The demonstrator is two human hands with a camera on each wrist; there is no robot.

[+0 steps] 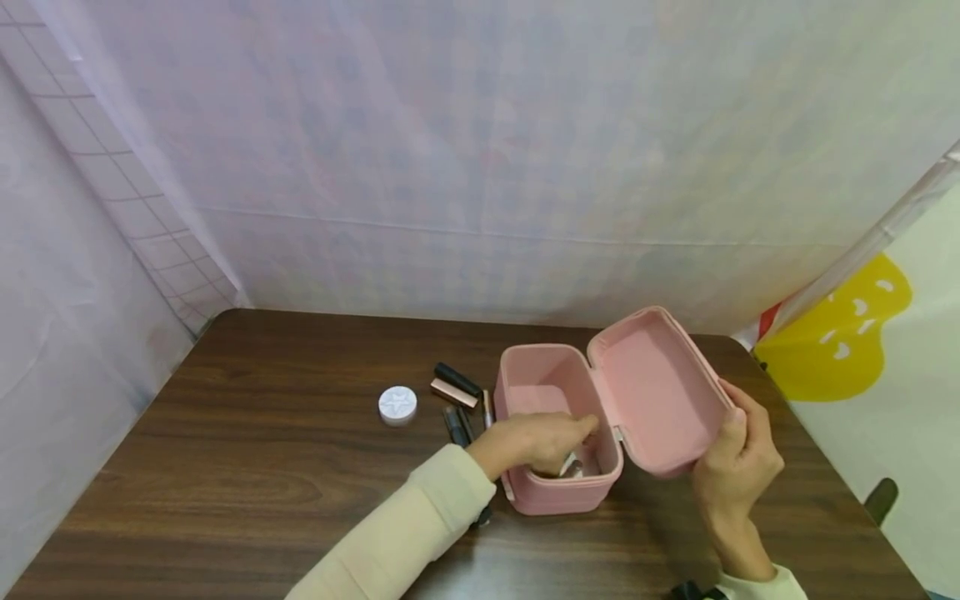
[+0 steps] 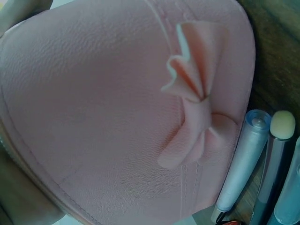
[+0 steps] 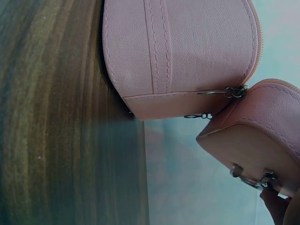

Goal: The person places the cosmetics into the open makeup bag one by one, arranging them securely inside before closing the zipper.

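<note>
A pink cosmetic case point(image 1: 555, 498) stands on the table with its lid point(image 1: 660, 392) swung out to the right. My left hand point(image 1: 543, 440) reaches down into the case; its fingertips are partly hidden. Beside that hand, inside the case, a small whitish item point(image 1: 572, 467) shows, too covered to name. My right hand point(image 1: 738, 458) grips the outer edge of the lid, thumb on the inner side. A pink bow point(image 2: 199, 108) decorates the case's outside in the left wrist view. In the right wrist view, zipper pulls point(image 3: 234, 92) hang at the hinge side.
Left of the case lie a round white compact point(image 1: 397, 405), a black tube point(image 1: 457, 379), a rose-gold stick point(image 1: 453, 392) and several dark makeup tools point(image 1: 456, 425). A sponge-tipped applicator point(image 2: 282, 125) lies close to the case. A pale curtain point(image 1: 480, 167) hangs behind the wooden table point(image 1: 225, 467).
</note>
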